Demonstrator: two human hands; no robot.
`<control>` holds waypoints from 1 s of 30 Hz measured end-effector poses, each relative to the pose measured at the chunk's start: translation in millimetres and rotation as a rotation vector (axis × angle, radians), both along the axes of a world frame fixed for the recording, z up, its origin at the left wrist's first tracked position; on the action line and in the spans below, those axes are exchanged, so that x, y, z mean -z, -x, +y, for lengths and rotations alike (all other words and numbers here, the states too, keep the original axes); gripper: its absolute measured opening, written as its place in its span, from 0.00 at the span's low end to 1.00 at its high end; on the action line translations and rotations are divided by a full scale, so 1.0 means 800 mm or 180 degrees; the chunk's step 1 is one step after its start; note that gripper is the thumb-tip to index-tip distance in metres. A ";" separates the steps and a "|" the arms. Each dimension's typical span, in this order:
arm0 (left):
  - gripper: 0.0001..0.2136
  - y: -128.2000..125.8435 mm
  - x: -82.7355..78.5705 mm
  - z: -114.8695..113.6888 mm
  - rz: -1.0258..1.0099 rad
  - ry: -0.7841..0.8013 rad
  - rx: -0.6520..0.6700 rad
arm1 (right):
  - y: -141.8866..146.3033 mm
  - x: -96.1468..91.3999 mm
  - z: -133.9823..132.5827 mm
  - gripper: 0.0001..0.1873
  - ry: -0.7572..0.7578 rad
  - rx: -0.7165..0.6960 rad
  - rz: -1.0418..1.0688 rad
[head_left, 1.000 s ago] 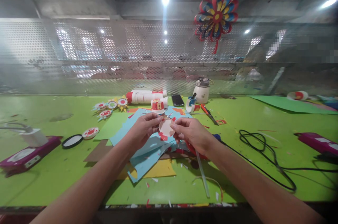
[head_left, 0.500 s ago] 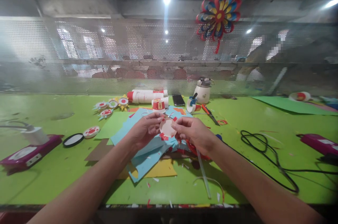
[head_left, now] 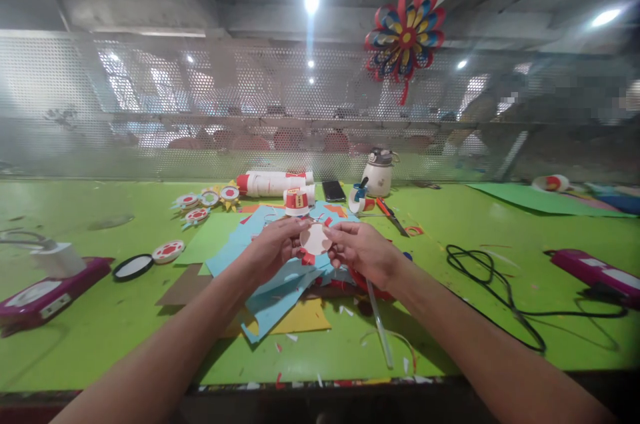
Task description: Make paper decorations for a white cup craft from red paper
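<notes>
A white paper disc with red paper tabs round its edge is held up between both hands, above a pile of coloured paper. My left hand pinches its left rim, and my right hand grips the opposite rim with thumb and fingers. Blue paper sheets lie just beneath. Behind the disc stands a red and white paper cup. Close under my right wrist, a glue stick points toward the table's front edge; what it joins to is partly hidden.
Stacked paper cups, a phone, a utility knife and a white bottle stand or lie at the back. Decorated discs and a power strip sit left. A black cable loops on the right.
My right fingers have shifted along the disc's right rim, and the disc's pale face shows more fully. The whole view has moved slightly.
</notes>
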State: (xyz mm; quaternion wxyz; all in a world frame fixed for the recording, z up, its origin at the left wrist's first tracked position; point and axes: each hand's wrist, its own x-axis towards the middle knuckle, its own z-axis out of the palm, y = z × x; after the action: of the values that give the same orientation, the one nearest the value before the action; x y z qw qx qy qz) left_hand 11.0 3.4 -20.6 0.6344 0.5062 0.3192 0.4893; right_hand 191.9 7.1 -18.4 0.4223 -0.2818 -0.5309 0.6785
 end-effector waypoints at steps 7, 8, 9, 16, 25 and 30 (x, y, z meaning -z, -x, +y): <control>0.08 0.000 0.003 0.001 -0.0114 -0.0033 -0.0037 | 0.006 0.004 -0.002 0.15 -0.0115 0.0123 -0.0237; 0.08 0.000 0.003 0.003 -0.0147 -0.0015 -0.0053 | 0.007 0.005 -0.001 0.15 -0.0136 0.0137 -0.0252; 0.07 0.001 0.004 0.004 -0.0167 0.0006 -0.0071 | 0.007 0.007 -0.001 0.14 -0.0152 0.0149 -0.0263; 0.05 0.003 0.009 0.008 -0.0244 0.0154 -0.0087 | 0.009 0.010 -0.001 0.16 -0.0194 0.0209 -0.0320; 0.11 0.010 0.005 0.010 -0.0365 0.0234 0.0216 | 0.001 0.007 0.006 0.15 -0.0121 0.0088 0.0000; 0.11 0.010 -0.001 0.004 -0.0385 0.0147 0.0337 | -0.003 0.003 0.005 0.14 -0.0133 0.0063 0.0170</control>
State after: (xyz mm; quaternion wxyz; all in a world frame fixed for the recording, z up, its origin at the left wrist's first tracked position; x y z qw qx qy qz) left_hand 2.9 6.4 -20.0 0.6890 0.4770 0.2644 0.4773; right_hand 194.5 11.3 -20.6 0.4488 -0.2599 -0.5307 0.6703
